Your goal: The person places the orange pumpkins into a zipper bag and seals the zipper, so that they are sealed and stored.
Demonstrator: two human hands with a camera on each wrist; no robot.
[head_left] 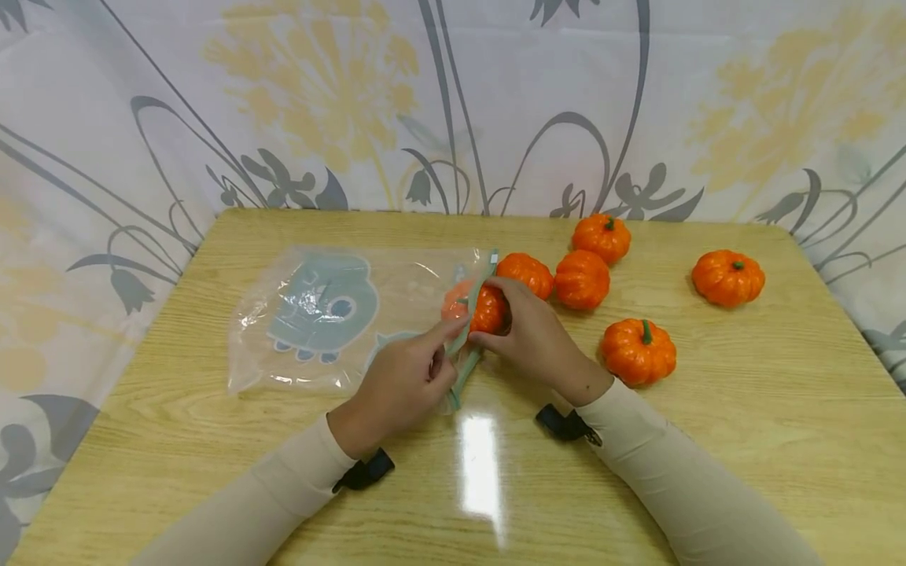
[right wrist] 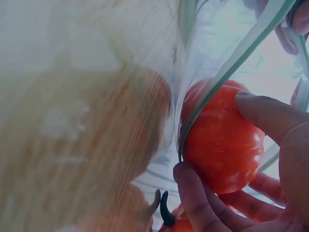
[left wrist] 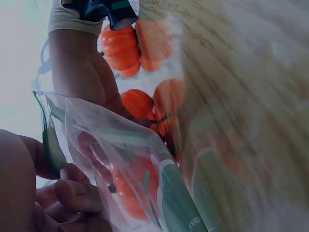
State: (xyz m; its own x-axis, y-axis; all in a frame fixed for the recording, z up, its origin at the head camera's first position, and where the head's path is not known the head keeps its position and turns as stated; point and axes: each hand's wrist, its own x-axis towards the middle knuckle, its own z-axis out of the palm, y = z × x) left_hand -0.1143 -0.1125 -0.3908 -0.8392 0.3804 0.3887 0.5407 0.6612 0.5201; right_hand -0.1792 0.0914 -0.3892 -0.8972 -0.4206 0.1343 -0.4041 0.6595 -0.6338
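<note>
A clear plastic zip bag with a pale blue-green cartoon print lies flat on the table, its green-edged mouth facing right. My left hand pinches the near part of that mouth, lifting the green edge from the other side. At the opening, my right hand grips a small orange pumpkin between thumb and fingers. The pumpkin is partly inside: its left part shows through the film, and the green strip crosses it in the right wrist view. Its right side is covered by the fingers in the head view.
Right behind my right hand sit three pumpkins close together: one by the bag mouth, another beside it, a third farther back. One pumpkin lies near my right wrist, another far right. A patterned curtain borders the wooden table.
</note>
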